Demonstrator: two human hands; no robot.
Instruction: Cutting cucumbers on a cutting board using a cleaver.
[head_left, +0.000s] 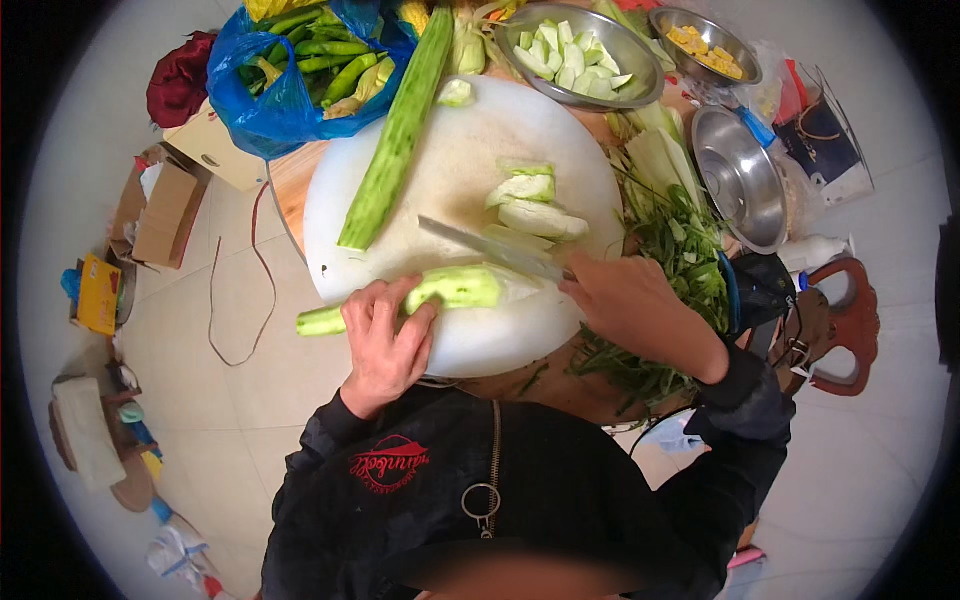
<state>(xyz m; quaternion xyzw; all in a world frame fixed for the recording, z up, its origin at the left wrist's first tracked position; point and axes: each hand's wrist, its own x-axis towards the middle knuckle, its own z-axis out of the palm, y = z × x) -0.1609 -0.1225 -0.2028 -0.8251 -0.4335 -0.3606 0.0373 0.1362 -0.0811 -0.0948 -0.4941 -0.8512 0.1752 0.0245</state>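
Observation:
My left hand (390, 334) presses a long pale-green gourd (461, 291) against the near part of a round white cutting board (465, 352). The gourd's left end sticks out past the board's edge, and its right end is cut. In my right hand (630, 300) is a kitchen knife (487, 247), its blade pointing up and left just above the gourd's cut end. Beyond the blade lie several cut gourd pieces (540, 217). A second long green gourd (401, 135) rests across the board's left part, and a small end piece (456, 93) lies at the far edge.
A blue plastic bag (262, 120) of green peppers stands far left. A steel bowl (649, 79) holds cut gourd pieces, a smaller bowl (750, 71) holds yellow pieces, and another steel bowl (739, 176) stands right. Leafy greens (679, 259) lie along the board's right side.

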